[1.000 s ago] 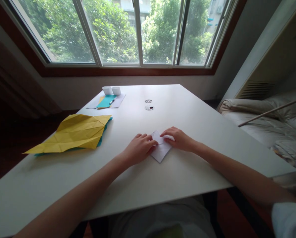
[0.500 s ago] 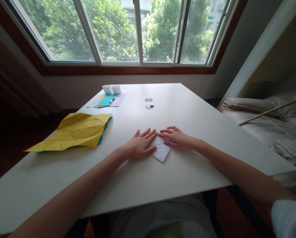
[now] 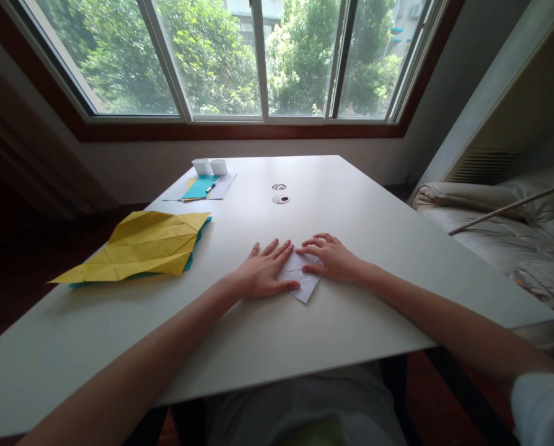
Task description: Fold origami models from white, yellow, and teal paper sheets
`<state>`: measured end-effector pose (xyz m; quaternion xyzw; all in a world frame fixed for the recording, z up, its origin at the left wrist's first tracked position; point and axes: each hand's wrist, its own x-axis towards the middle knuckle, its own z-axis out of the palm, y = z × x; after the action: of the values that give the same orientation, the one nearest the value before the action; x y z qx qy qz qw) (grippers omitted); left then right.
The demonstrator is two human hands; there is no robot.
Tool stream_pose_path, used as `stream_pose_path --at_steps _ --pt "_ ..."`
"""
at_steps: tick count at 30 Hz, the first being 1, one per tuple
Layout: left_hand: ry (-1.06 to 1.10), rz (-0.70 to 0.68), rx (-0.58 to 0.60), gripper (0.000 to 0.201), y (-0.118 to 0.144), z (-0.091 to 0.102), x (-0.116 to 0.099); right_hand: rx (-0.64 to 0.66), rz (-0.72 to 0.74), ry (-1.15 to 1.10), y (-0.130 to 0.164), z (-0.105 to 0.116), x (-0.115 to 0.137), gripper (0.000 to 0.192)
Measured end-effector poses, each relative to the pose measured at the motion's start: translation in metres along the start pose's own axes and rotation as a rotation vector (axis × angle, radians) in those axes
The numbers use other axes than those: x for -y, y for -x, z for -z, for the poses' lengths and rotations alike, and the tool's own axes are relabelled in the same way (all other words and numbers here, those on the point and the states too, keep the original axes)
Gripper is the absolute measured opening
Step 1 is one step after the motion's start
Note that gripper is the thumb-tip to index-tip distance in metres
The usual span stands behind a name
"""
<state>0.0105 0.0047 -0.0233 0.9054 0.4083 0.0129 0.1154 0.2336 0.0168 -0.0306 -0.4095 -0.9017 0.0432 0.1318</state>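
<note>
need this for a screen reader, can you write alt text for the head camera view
Two bare hands press a small folded white paper flat on a white table, the left hand spread open and the right hand on its far edge. To the left lies a creased yellow paper over a teal sheet; windows with green trees fill the background.

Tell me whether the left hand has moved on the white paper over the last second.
Yes. The left hand has flattened out, its fingers now spread toward the table's holes, and covers more of the white paper.
</note>
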Motion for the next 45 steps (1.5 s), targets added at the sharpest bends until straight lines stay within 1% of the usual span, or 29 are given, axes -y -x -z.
stream_pose_path --at_steps 3,8,11,14,16,20,22,24,27,29,32,34,36,40,45 --pt "-0.017 0.000 0.014 0.096 0.000 0.000 0.000 0.094 0.007 0.012 0.006 0.002 0.001 0.065" --pt "-0.031 0.007 0.012 0.103 -0.001 -0.001 0.001 0.231 -0.005 -0.029 0.010 0.002 0.001 0.083" --pt "-0.034 0.018 0.013 0.104 -0.001 -0.002 0.002 0.254 0.000 -0.041 0.010 0.001 0.000 0.092" --pt "-0.015 0.013 0.000 0.104 -0.001 -0.002 0.001 0.254 0.011 -0.058 0.010 0.002 -0.002 0.095" --pt "0.017 0.017 -0.012 0.097 0.000 -0.001 0.001 0.247 0.011 -0.064 0.009 0.003 -0.003 0.090" --pt "0.053 0.078 -0.068 0.071 0.005 0.002 0.007 0.195 -0.001 -0.041 0.007 0.005 -0.005 0.060" --pt "0.034 0.090 -0.108 0.065 0.008 0.005 0.012 0.168 0.017 -0.024 0.005 0.005 -0.007 0.053" --pt "0.015 0.088 -0.155 0.059 0.009 0.007 0.017 0.150 0.028 -0.014 0.004 0.006 -0.009 0.052" --pt "0.021 0.079 -0.199 0.050 0.010 0.010 0.023 0.140 0.013 -0.013 0.004 0.010 -0.016 0.058" --pt "0.042 0.065 -0.190 0.046 0.012 0.012 0.028 0.159 0.028 -0.039 0.006 0.014 -0.023 0.063" --pt "0.096 0.030 -0.139 0.049 0.014 0.013 0.036 0.205 0.081 -0.113 0.008 0.021 -0.033 0.066" --pt "0.120 0.011 -0.106 0.053 0.016 0.013 0.042 0.211 0.099 -0.154 0.008 0.023 -0.038 0.065" --pt "0.104 0.006 -0.096 0.052 0.015 0.012 0.045 0.196 0.102 -0.182 0.008 0.023 -0.040 0.061" --pt "0.030 0.012 -0.149 0.042 0.011 0.009 0.046 0.144 0.076 -0.202 0.006 0.017 -0.041 0.053" --pt "-0.031 0.003 -0.228 0.038 0.007 0.006 0.046 0.077 0.023 -0.191 0.004 0.008 -0.043 0.045"
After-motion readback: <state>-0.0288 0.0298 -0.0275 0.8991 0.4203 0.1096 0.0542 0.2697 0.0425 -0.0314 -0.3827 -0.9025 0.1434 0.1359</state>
